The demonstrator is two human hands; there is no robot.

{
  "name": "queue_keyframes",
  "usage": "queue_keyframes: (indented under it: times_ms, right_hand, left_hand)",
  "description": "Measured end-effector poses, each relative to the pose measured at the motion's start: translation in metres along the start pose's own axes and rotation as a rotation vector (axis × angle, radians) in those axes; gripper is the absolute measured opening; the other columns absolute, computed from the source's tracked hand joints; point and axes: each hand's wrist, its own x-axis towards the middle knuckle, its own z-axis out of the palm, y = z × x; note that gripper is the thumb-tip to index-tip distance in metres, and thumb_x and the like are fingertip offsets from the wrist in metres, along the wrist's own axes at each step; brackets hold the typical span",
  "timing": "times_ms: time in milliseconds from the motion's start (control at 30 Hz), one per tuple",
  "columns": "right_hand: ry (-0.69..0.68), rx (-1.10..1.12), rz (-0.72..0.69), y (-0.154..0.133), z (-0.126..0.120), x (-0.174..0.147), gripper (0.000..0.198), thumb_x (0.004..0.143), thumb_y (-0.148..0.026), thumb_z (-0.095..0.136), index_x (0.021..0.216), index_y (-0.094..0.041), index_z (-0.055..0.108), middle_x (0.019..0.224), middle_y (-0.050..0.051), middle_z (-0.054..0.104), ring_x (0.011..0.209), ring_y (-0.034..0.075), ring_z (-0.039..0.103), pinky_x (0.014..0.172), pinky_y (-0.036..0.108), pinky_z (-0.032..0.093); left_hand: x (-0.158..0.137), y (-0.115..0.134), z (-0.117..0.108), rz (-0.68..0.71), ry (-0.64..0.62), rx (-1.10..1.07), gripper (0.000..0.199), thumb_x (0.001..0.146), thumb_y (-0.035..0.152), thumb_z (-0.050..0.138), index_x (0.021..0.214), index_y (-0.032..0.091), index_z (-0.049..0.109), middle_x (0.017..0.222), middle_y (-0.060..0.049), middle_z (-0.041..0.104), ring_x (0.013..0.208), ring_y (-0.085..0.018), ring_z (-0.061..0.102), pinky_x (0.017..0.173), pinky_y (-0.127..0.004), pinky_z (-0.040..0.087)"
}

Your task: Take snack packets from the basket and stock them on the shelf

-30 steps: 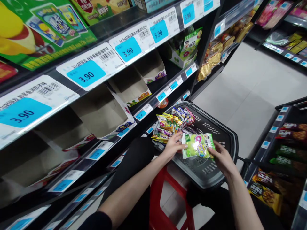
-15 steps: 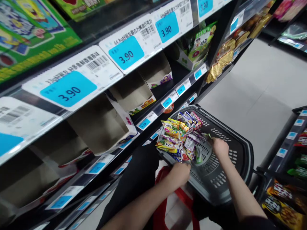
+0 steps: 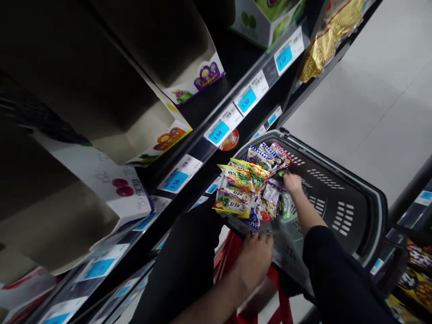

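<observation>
A dark grey shopping basket stands beside the shelves, holding several small candy bags with yellow, blue, pink and purple wrappers, piled at its left end. My left hand is closed over the basket's near rim, fingertips curled inside. Inside the basket, my right hand is closed at the right edge of the pile. A small green-edged candy bag shows at its fingertips, mostly hidden. Another green-edged bag lies just below that hand.
Along the left runs a shelf with opened cardboard display boxes and price tags. Gold-wrapped packets sit farther up the shelf. Red straps hang below the basket's near side. Snack bags lie at the lower right.
My right hand has moved left with the green-edged bag, up against the candy pile. My left hand stays on the basket rim. The view has shifted closer to the lower shelf.
</observation>
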Motion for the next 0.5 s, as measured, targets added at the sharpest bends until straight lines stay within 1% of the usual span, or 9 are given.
queue_keyframes:
  times_ms: [67, 167, 200, 233, 267, 300, 333, 367, 500]
  right_hand:
    - [0.036, 0.034, -0.018, 0.009, -0.001, -0.002, 0.028, 0.083, -0.025, 0.04, 0.098, -0.011, 0.06, 0.093, 0.017, 0.063, 0.089, 0.024, 0.058, 0.074, 0.031, 0.041]
    - [0.267, 0.252, -0.043, 0.028, 0.005, -0.023, 0.041, 0.081, -0.041, 0.042, 0.113, -0.015, 0.051, 0.104, 0.014, 0.058, 0.102, 0.026, 0.049, 0.085, 0.034, 0.036]
    - [0.344, 0.348, 0.048, 0.034, 0.012, -0.032, 0.044, 0.082, -0.042, 0.039, 0.115, -0.015, 0.048, 0.108, 0.014, 0.056, 0.106, 0.026, 0.047, 0.088, 0.036, 0.034]
    - [0.381, 0.428, 0.214, 0.039, 0.021, -0.042, 0.045, 0.084, -0.041, 0.032, 0.116, -0.013, 0.047, 0.111, 0.016, 0.054, 0.108, 0.028, 0.045, 0.09, 0.038, 0.032]
    - [0.36, 0.479, 0.423, 0.041, 0.034, -0.052, 0.047, 0.086, -0.039, 0.025, 0.115, -0.009, 0.046, 0.112, 0.02, 0.052, 0.109, 0.029, 0.044, 0.09, 0.04, 0.031]
    - [0.274, 0.506, 0.609, 0.042, 0.048, -0.061, 0.05, 0.087, -0.039, 0.02, 0.115, -0.006, 0.045, 0.112, 0.024, 0.051, 0.109, 0.031, 0.044, 0.089, 0.041, 0.031]
    - [0.181, 0.523, 0.71, 0.041, 0.062, -0.068, 0.052, 0.086, -0.04, 0.021, 0.114, -0.003, 0.045, 0.11, 0.027, 0.051, 0.106, 0.032, 0.046, 0.086, 0.042, 0.033]
    - [0.081, 0.538, 0.75, 0.037, 0.077, -0.074, 0.054, 0.085, -0.043, 0.025, 0.112, -0.001, 0.045, 0.108, 0.028, 0.053, 0.103, 0.032, 0.049, 0.083, 0.041, 0.036]
    - [-0.193, 0.581, 0.638, 0.012, 0.122, -0.084, 0.061, 0.072, -0.048, 0.051, 0.114, -0.004, 0.045, 0.102, 0.021, 0.06, 0.092, 0.027, 0.059, 0.073, 0.034, 0.044]
  left_hand:
    - [0.002, -0.001, 0.0, -0.01, -0.004, 0.001, 0.041, 0.078, 0.027, 0.049, 0.117, 0.014, 0.048, 0.103, -0.015, 0.059, 0.098, -0.028, 0.052, 0.085, -0.041, 0.037]
    - [0.005, -0.003, 0.001, -0.04, -0.015, 0.004, 0.042, 0.076, 0.029, 0.052, 0.116, 0.015, 0.048, 0.104, -0.015, 0.059, 0.098, -0.028, 0.053, 0.083, -0.041, 0.038]
    - [0.005, -0.003, 0.002, -0.052, -0.017, 0.006, 0.043, 0.076, 0.028, 0.053, 0.116, 0.015, 0.049, 0.104, -0.015, 0.059, 0.098, -0.028, 0.053, 0.084, -0.041, 0.038]
    - [0.005, -0.004, 0.002, -0.061, -0.019, 0.007, 0.043, 0.075, 0.028, 0.053, 0.116, 0.015, 0.048, 0.105, -0.015, 0.059, 0.099, -0.029, 0.053, 0.084, -0.042, 0.038]
    - [0.005, -0.004, 0.002, -0.065, -0.024, 0.006, 0.044, 0.075, 0.028, 0.053, 0.117, 0.015, 0.048, 0.107, -0.016, 0.058, 0.1, -0.029, 0.052, 0.085, -0.042, 0.037]
    - [0.005, -0.003, 0.002, -0.066, -0.034, 0.003, 0.045, 0.076, 0.028, 0.052, 0.118, 0.015, 0.047, 0.108, -0.016, 0.058, 0.101, -0.03, 0.051, 0.086, -0.043, 0.036]
    - [0.005, -0.003, 0.002, -0.068, -0.048, -0.002, 0.046, 0.076, 0.028, 0.052, 0.119, 0.015, 0.046, 0.109, -0.016, 0.057, 0.102, -0.03, 0.051, 0.087, -0.043, 0.036]
    - [0.005, -0.002, 0.002, -0.07, -0.066, -0.01, 0.047, 0.076, 0.029, 0.052, 0.12, 0.015, 0.046, 0.109, -0.016, 0.057, 0.103, -0.031, 0.05, 0.088, -0.044, 0.036]
    - [0.004, 0.0, 0.0, -0.074, -0.11, -0.026, 0.048, 0.076, 0.029, 0.052, 0.121, 0.015, 0.045, 0.11, -0.015, 0.057, 0.102, -0.031, 0.05, 0.089, -0.045, 0.035]
